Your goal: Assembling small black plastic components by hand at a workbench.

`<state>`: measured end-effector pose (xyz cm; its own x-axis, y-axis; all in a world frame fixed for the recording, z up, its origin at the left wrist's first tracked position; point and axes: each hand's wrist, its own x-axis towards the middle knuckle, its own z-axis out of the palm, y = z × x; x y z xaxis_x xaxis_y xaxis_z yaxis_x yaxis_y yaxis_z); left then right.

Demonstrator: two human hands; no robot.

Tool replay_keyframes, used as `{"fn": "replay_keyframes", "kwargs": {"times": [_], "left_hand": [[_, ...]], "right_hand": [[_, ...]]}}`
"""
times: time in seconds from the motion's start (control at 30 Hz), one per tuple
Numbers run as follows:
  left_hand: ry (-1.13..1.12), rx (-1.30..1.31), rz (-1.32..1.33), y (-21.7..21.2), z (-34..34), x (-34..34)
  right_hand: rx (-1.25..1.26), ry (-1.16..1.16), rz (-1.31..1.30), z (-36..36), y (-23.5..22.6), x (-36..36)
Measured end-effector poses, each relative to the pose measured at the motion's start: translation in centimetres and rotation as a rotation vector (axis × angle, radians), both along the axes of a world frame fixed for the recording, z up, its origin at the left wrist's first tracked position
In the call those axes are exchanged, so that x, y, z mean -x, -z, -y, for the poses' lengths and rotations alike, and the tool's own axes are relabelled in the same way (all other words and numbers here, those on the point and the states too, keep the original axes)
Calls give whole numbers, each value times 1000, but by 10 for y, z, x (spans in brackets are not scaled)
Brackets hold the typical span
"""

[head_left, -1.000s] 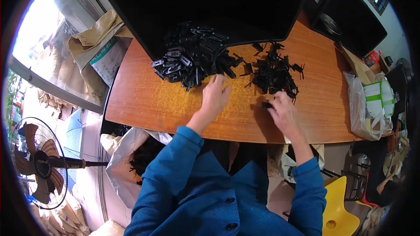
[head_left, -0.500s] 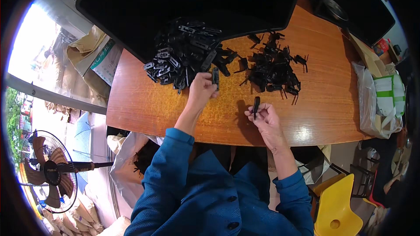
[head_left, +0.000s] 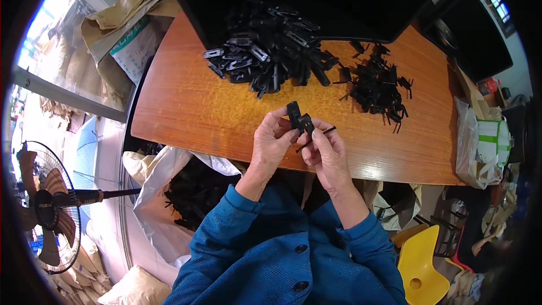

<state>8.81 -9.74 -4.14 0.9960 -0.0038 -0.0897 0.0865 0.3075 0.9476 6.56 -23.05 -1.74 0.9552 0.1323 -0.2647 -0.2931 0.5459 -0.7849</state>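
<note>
Left hand [head_left: 272,144]: fingers pinched on a small black plastic clip [head_left: 297,117], held above the near edge of the wooden tabletop [head_left: 186,113]. Right hand [head_left: 326,153]: fingers closed on a thin black pin [head_left: 317,135] touching the clip. Beyond: heap of black clips [head_left: 265,56]; beside it, a smaller pile of black pins [head_left: 377,87].

Standing fan [head_left: 48,206] at 8 o'clock on the floor. Brown paper sacks [head_left: 121,20] at 11. White bag w/ green stripes [head_left: 488,147] at 3. Yellow chair [head_left: 420,262] at 5. White plastic bag [head_left: 164,192] under table edge, approx. 7.
</note>
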Motion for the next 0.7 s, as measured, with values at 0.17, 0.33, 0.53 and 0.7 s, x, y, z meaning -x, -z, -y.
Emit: {"fn": "replay_keyframes", "kwargs": {"times": [0.17, 0.33, 0.53, 0.7], "left_hand": [[-41, 32, 62, 9, -31, 6], [-72, 16, 126, 4, -51, 12], [-27, 87, 41, 0, -71, 17], [-136, 39, 4, 4, -71, 33]], "right_hand": [[-29, -39, -17, -42, -3, -4], [27, -54, -2, -64, -1, -7], [295, -93, 2, -78, 3, -2], [326, -137, 36, -82, 22, 9]]}}
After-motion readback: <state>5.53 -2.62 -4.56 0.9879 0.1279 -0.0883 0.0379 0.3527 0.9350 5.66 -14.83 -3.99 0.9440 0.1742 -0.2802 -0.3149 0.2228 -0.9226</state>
